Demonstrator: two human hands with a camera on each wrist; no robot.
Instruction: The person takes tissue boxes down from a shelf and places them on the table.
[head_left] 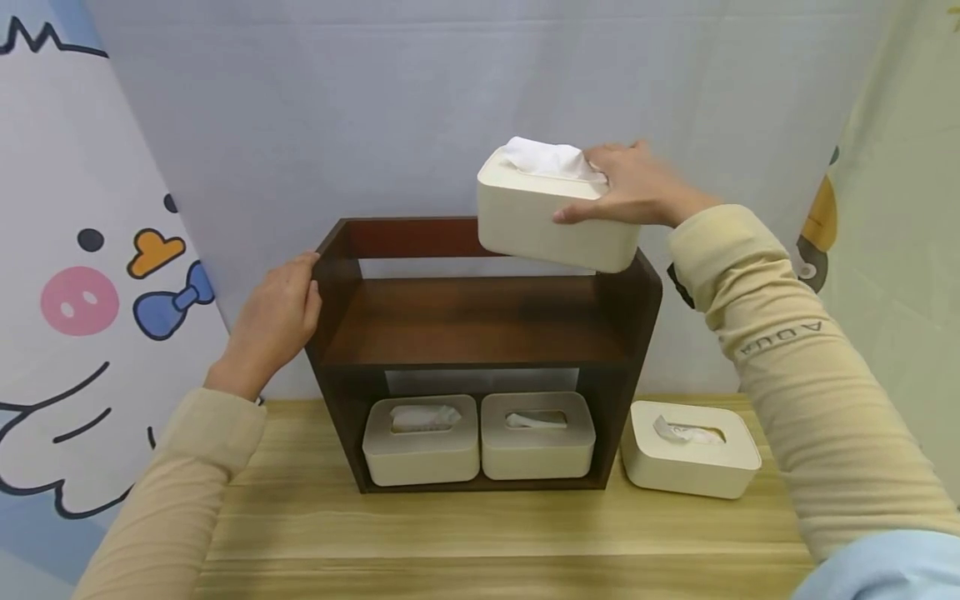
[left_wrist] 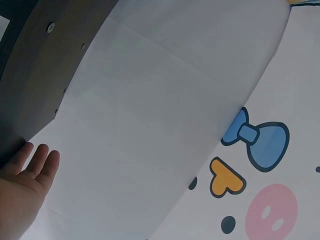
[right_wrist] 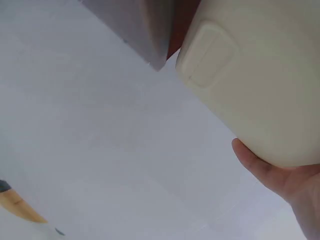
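Observation:
My right hand [head_left: 637, 187] grips the right end of a cream tissue box [head_left: 551, 221], thumb along its front side and fingers on the far side. White tissue pokes from its top slot. The box is held above the right part of a dark brown two-tier shelf [head_left: 480, 321], slightly tilted. In the right wrist view the box's underside [right_wrist: 265, 85] shows beside a shelf corner. My left hand [head_left: 273, 317] rests against the shelf's upper left side; in the left wrist view its fingers [left_wrist: 37, 162] are fairly straight by the panel's edge.
Two cream tissue boxes, a left one [head_left: 422, 442] and a right one [head_left: 537, 437], stand side by side on the lower tier. Another tissue box [head_left: 690, 450] sits on the wooden table [head_left: 480, 542], right of the shelf. A pale curtain [head_left: 337, 108] hangs behind; cartoon-printed cloth [head_left: 97, 192] is at left.

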